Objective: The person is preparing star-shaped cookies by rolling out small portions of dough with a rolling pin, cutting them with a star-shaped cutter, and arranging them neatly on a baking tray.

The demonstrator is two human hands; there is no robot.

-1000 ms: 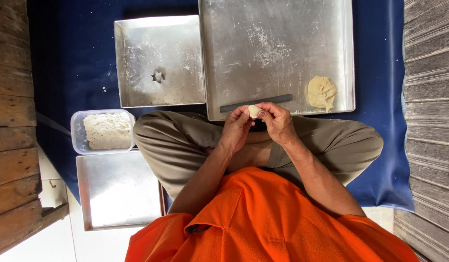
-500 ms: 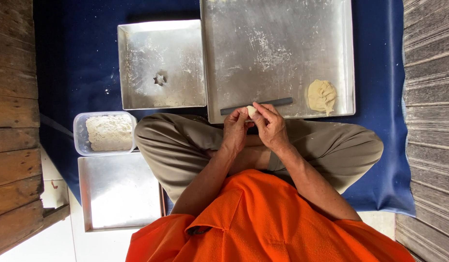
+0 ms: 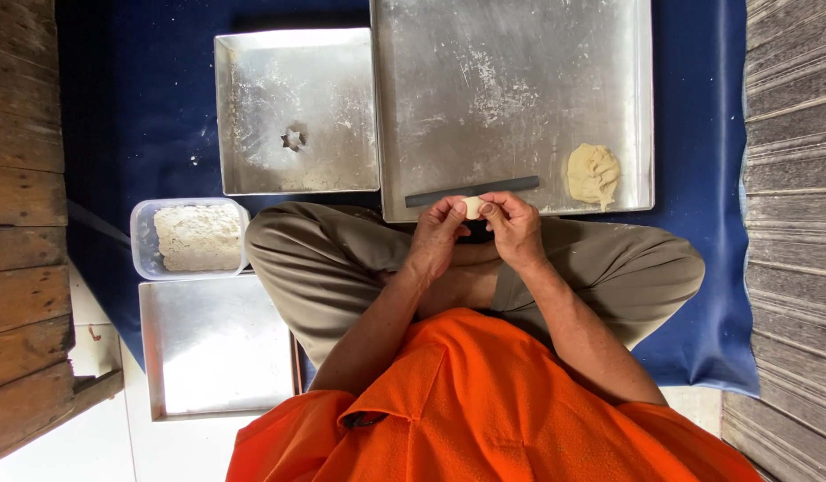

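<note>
Overhead view of a seated person, legs crossed, in an orange shirt [image 3: 484,411] on a blue mat [image 3: 145,116]. Both hands meet at the near edge of the large tray [image 3: 511,54]: the left hand [image 3: 435,236] and right hand [image 3: 515,228] pinch one small ball of dough [image 3: 473,207] between their fingertips, thumbs and fingers closed on it from either side. Three metal trays are in view — the large tray ahead, one medium tray [image 3: 297,174] just beside it on the left, and one smaller tray [image 3: 216,344] near the person's left knee. On the large tray lie one dark rod [image 3: 471,191], touching distance from the hands, and one lump of dough [image 3: 593,174] near its right corner. One star-shaped cutter [image 3: 293,138] sits in the medium tray. One clear plastic tub [image 3: 145,241] holds a pale mass of dough [image 3: 197,236].
</note>
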